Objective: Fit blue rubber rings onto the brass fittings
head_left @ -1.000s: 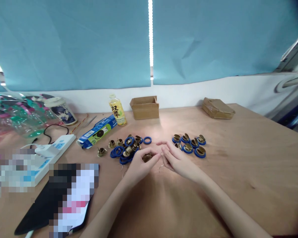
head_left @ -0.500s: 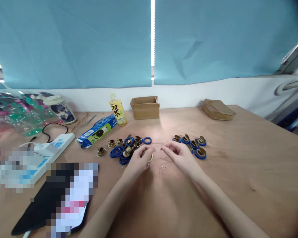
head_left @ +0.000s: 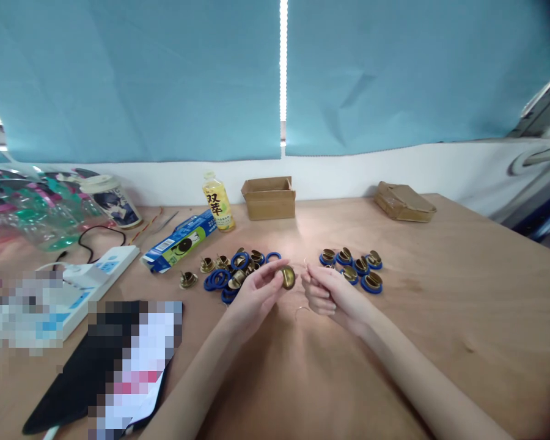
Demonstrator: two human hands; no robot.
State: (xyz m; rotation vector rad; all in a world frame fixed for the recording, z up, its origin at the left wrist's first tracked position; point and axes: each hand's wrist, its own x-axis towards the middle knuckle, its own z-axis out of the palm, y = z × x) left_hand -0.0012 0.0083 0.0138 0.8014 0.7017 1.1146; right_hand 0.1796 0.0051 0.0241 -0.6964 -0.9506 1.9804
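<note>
Holding a round brass piece point(head_left: 288, 278) clamped between thumb and fingers, your left hand point(head_left: 255, 298) is over the desk point(head_left: 440, 318), between its left and right edges. Your right hand point(head_left: 337, 296) is just beside it, fingertips together; whether they grip something thin, I cannot tell. Toward the desk's far edge, the yellow bottle point(head_left: 219, 205) reads 双萃 in large black characters. Next to it, on the left-edge side, the blue box point(head_left: 178, 244) shows a barcode and a dark round picture; its smaller lettering is illegible.
</note>
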